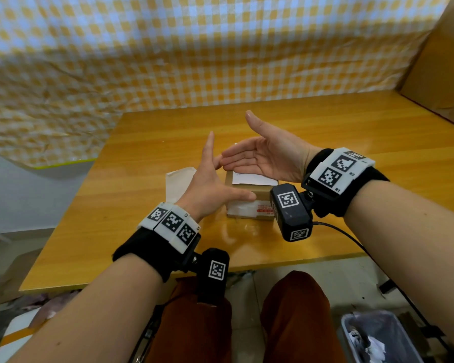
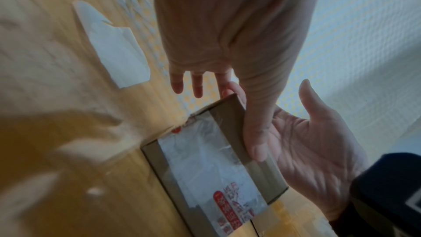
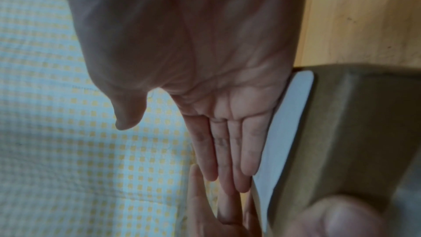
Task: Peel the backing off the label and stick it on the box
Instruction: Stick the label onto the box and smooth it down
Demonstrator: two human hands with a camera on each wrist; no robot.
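Observation:
A small cardboard box (image 1: 247,205) stands mid-table, with a white label (image 1: 254,179) lying flat on its top. My right hand (image 1: 260,155) is open above the box, fingers straight, its little-finger edge along the label (image 3: 284,123). My left hand (image 1: 210,179) is open at the box's left side, fingers straight and spread, thumb against the front top edge. The peeled backing paper (image 1: 180,183) lies on the table left of the box. In the left wrist view the box (image 2: 205,165) shows an old taped label with red print on its front face; the backing (image 2: 114,48) lies beyond.
The wooden table (image 1: 325,132) has bare room all round the box. A yellow checked cloth (image 1: 168,61) hangs behind. A large cardboard sheet (image 1: 440,69) stands at the back right. A grey bin (image 1: 378,339) sits on the floor at lower right.

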